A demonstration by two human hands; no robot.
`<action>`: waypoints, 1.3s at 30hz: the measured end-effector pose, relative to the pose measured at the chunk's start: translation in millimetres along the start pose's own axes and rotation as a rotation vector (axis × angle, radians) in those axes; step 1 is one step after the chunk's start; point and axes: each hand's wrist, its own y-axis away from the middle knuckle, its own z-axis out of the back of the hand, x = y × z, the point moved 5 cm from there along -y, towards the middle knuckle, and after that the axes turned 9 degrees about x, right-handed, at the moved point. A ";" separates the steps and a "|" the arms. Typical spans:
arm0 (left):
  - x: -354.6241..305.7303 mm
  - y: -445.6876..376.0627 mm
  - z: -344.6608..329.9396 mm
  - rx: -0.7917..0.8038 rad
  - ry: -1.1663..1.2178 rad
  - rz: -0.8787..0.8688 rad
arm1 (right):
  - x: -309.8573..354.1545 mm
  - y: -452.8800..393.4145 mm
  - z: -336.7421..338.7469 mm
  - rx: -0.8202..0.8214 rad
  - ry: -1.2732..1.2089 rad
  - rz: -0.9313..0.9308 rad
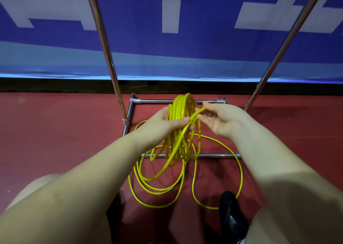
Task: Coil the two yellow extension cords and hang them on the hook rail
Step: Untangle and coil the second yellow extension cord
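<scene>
We see both forearms reaching forward and down. Left hand grips bundle of loops of yellow cord, thumb pressed over strands. Right hand, palm turned toward us, pinches one cord strand at fingertips beside bundle. Loose cord loops lie on red floor, crossing metal rack base. Black shoe near loose cord.

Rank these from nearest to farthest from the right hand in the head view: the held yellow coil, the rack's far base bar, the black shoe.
1. Yellow coil, just left of the right hand, gripped by the left hand.
2. Far base bar, just beyond.
3. Black shoe, bottom, on the floor.
</scene>
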 end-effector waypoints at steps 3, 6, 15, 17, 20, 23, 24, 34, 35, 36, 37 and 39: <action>-3.4 0.4 0.4 0.002 0.005 -0.019 | 0.9 -2.2 -1.1 0.017 -0.017 -0.006; -6.1 0.7 2.6 -0.043 0.013 -0.029 | -0.6 -5.4 -2.0 0.030 0.006 0.017; 4.5 -4.8 33.9 -0.396 0.279 -0.009 | -15.4 5.7 -27.3 0.014 1.062 0.303; 8.3 -5.2 36.4 -0.445 0.329 0.006 | -25.2 8.7 -33.9 -0.001 1.267 0.387; 12.5 -6.3 37.7 -0.468 0.367 0.022 | -34.1 11.3 -40.4 0.001 1.311 0.435; 12.5 -5.6 40.3 -0.493 0.375 0.019 | -35.4 11.6 -43.5 -0.025 1.354 0.468; 12.3 -5.3 41.3 -0.503 0.372 0.018 | -35.1 11.4 -44.0 -0.035 1.370 0.476; 5.4 -0.3 62.4 -0.617 0.417 0.035 | -51.2 5.3 -43.8 0.405 1.145 0.091; 4.9 -0.2 66.9 -0.627 0.436 0.031 | -52.6 6.3 -41.2 0.435 1.212 0.073; 4.1 0.3 71.0 -0.637 0.459 0.022 | -53.5 7.0 -37.8 0.459 1.313 0.058; 2.9 1.1 74.4 -0.651 0.480 0.012 | -54.0 7.6 -34.0 0.477 1.415 0.046; 1.9 1.8 81.0 -0.662 0.506 -0.009 | -52.8 7.2 -26.8 0.475 1.529 0.036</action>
